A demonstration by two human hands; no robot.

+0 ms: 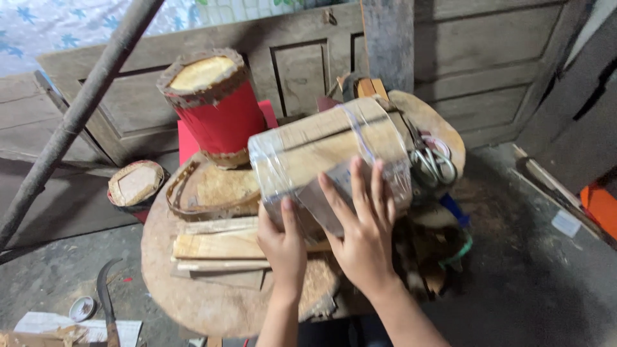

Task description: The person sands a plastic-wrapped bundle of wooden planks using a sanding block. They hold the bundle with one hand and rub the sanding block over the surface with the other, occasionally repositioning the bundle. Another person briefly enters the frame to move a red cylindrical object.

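Note:
Both my hands rest on a cardboard box [321, 144] wrapped in clear plastic tape, lying tilted over a round wooden work table [193, 295]. My left hand [283, 247] presses the box's near lower corner with its fingers together. My right hand [363, 231] lies flat on the near face, fingers spread upward. A red cylinder [222, 119] with a woven rim and pale top stands behind the box on the left. Flat wooden strips [218, 247] lie stacked on the table just left of my left hand.
A pair of scissors [434, 166] lies right of the box. A woven oval tray [209, 189] sits under the red cylinder; a small round lid [135, 183] is further left. A curved knife [108, 299] lies on the floor. Wooden door panels [482, 58] and a slanted pole [77, 115] stand behind.

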